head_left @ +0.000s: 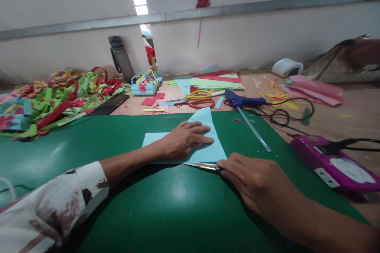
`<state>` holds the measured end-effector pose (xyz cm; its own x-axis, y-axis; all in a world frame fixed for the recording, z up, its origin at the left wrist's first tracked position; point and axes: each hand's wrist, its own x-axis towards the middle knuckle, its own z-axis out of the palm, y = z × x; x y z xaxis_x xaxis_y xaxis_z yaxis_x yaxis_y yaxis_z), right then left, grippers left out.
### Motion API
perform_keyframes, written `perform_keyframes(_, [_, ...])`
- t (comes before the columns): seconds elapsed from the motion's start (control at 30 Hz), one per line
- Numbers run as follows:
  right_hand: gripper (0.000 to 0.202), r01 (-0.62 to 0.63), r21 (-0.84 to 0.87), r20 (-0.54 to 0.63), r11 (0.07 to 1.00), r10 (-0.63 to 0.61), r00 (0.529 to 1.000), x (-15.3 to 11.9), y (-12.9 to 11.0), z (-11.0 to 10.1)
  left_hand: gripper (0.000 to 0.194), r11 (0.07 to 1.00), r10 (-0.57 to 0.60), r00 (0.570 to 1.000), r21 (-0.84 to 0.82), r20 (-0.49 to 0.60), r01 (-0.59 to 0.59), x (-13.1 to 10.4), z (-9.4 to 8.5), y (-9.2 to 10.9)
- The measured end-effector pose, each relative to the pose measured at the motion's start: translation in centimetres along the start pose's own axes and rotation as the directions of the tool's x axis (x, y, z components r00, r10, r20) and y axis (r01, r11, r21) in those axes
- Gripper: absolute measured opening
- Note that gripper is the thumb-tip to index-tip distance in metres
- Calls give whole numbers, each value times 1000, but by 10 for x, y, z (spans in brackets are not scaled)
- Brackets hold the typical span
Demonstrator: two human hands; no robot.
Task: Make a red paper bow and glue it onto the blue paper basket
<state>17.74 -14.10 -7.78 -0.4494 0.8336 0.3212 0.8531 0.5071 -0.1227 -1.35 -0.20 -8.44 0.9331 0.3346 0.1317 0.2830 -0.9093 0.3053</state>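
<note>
A light blue sheet of paper [212, 148] lies folded on the green mat, with one pointed corner reaching up and away from me. My left hand [185, 140] rests flat on it, fingers spread, pressing it down. At the paper's near edge, my right hand [252, 176] is closed around scissors [204, 165]. Their silver blades point left along that edge, and the handles are hidden inside the hand. Beyond the paper lie yellow-handled scissors [198, 95] and another red-orange handle [202, 103].
A blue glue gun [245, 99] with a clear glue stick lies behind the green mat [166, 213]. To the right is a purple power strip [335, 162] with cables. Paper strips [68, 95], a phone [109, 104], a bottle [121, 59] and a small paper basket [143, 88] are at left.
</note>
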Motion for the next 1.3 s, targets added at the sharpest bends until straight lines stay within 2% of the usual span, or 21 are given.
perform_keyframes(0.17, [23, 17, 30, 31, 999, -18, 999, 5, 3, -1, 38, 999, -44, 999, 23, -22, 44, 1, 1, 2])
perform_keyframes(0.4, [22, 41, 27, 56, 999, -42, 998, 4, 11, -3, 34, 976, -214, 971, 27, -105, 218, 8, 10, 11])
perform_keyframes(0.47, [22, 29, 16, 73, 999, -30, 997, 3, 11, -4, 34, 981, -192, 979, 25, -69, 194, 5, 4, 10])
perform_keyframes(0.57, [22, 20, 3, 83, 1000, -20, 996, 2, 11, -3, 36, 999, -50, 998, 0, 37, 50, -10, -13, 0])
perform_keyframes(0.63, [23, 27, -9, 65, 1000, -26, 998, 1, 10, -2, 37, 1000, 2, 995, 4, 99, -2, -24, -23, -11])
perform_keyframes(0.73, [23, 38, -13, 44, 999, -37, 998, 0, 10, -1, 38, 1000, -24, 987, 18, 156, 22, -43, -30, -26])
perform_keyframes(0.83, [24, 35, -6, 39, 999, -35, 999, 1, 8, 0, 39, 999, -44, 984, 16, 170, 42, -50, -28, -33])
perform_keyframes(1.07, [26, 52, -22, -4, 998, -52, 999, -1, 3, 1, 39, 997, -69, 979, -15, 191, 73, -49, -27, -31])
perform_keyframes(1.3, [24, 61, -27, -8, 998, -61, 998, 7, -3, 0, 41, 997, -71, 978, 36, 198, 66, -49, -26, -31])
